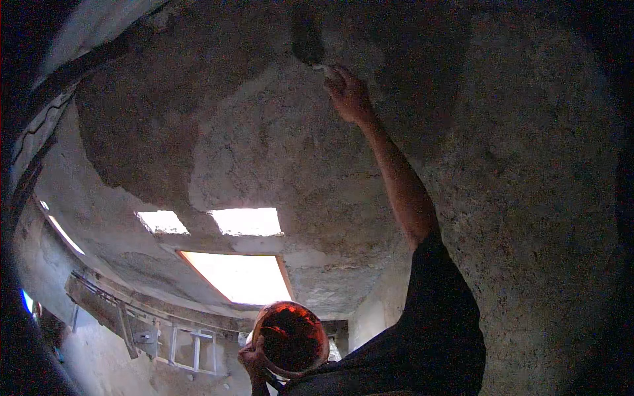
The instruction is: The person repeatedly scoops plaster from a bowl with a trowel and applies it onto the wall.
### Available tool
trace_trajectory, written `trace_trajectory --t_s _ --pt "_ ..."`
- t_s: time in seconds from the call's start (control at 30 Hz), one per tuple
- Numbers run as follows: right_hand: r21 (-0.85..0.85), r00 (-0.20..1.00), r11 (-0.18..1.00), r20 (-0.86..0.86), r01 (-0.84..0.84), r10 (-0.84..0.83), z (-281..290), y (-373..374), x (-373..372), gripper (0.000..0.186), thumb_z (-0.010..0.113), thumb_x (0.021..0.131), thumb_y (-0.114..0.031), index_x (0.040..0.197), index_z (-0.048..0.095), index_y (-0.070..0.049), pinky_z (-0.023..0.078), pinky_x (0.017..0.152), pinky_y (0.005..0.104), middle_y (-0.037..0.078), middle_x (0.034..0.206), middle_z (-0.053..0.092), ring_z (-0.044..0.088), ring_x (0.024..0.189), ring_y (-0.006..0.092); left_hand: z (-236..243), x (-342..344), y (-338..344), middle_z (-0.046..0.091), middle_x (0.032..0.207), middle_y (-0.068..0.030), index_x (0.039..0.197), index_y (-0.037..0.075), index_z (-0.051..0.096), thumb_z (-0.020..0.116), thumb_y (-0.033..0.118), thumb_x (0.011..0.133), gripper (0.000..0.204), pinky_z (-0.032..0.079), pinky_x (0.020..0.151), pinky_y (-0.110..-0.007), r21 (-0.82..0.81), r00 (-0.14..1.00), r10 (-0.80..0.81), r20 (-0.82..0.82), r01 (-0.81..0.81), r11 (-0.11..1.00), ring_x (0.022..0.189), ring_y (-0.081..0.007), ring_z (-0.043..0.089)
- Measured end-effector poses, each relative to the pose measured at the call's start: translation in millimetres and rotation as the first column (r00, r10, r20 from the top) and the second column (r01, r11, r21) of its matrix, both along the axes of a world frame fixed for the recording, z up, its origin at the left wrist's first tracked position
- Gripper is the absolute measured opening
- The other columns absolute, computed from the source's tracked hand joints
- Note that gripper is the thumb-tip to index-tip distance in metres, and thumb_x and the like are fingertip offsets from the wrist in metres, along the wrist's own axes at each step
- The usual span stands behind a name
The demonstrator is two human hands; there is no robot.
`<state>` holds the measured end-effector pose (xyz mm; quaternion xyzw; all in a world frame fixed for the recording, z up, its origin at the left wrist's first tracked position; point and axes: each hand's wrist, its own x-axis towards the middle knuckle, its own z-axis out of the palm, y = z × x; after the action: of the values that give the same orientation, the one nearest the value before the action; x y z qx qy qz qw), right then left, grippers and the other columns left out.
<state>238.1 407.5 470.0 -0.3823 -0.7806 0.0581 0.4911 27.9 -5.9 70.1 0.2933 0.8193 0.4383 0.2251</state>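
My right hand (348,94) is raised high on my outstretched arm, fingers closed round a small pale-handled tool (319,67) at the rough, patchy grey plastered surface (244,138) overhead. A narrow dark patch (307,36) extends upward from the tool; I cannot make out the tool's head. Low in the middle, my left hand (252,356) grips the side of an orange-red bucket (321,333), tilted in the picture, with dark material inside.
Two small bright openings (244,221) and a larger framed one (241,274) sit beyond the patched surface. At lower left are a pale metal frame (197,346) and a long board (99,303). A dark curved beam (79,69) runs along the upper left.
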Motion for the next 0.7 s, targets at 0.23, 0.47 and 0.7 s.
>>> trace_trajectory --t_s 0.23,0.47,0.7 --pt "-0.025 0.857 0.997 -0.510 0.068 -0.071 -38.2 139.5 112.8 0.054 0.054 0.084 -0.029 0.127 0.035 -0.003 0.048 0.075 0.0376 0.020 0.111 0.052 0.056 0.093 0.0262 -13.9 3.8 3.6 0.046 0.045 -0.0011 0.063 -0.001 0.063 0.067 0.034 0.072 0.037 0.030 0.043 -0.033 0.119 0.997 -0.035 0.074 0.026 0.993 0.042 -0.0104 0.038" --pt "-0.088 0.869 0.868 -0.040 0.488 -0.493 31.7 17.0 10.1 0.049 0.049 0.086 -0.031 0.125 0.039 -0.004 0.044 0.081 0.0440 0.021 0.114 0.050 0.052 0.099 0.0358 -23.7 -7.3 -9.0 0.045 0.042 -0.0018 0.054 -0.001 0.058 0.067 0.034 0.072 0.041 0.032 0.043 -0.032 -0.019 0.997 0.049 -0.064 -0.051 0.999 0.041 -0.0110 0.040" --pt "0.176 0.993 0.978 0.019 0.111 -0.117 7.3 27.7 25.9 0.054 0.052 0.083 -0.038 0.123 0.041 -0.004 0.043 0.084 0.0420 0.018 0.114 0.052 0.053 0.100 0.0322 5.8 8.0 4.3 0.047 0.043 -0.0019 0.059 -0.001 0.062 0.066 0.035 0.072 0.039 0.034 0.044 -0.030 0.145 0.991 -0.019 0.131 0.000 0.989 0.041 -0.0121 0.043"
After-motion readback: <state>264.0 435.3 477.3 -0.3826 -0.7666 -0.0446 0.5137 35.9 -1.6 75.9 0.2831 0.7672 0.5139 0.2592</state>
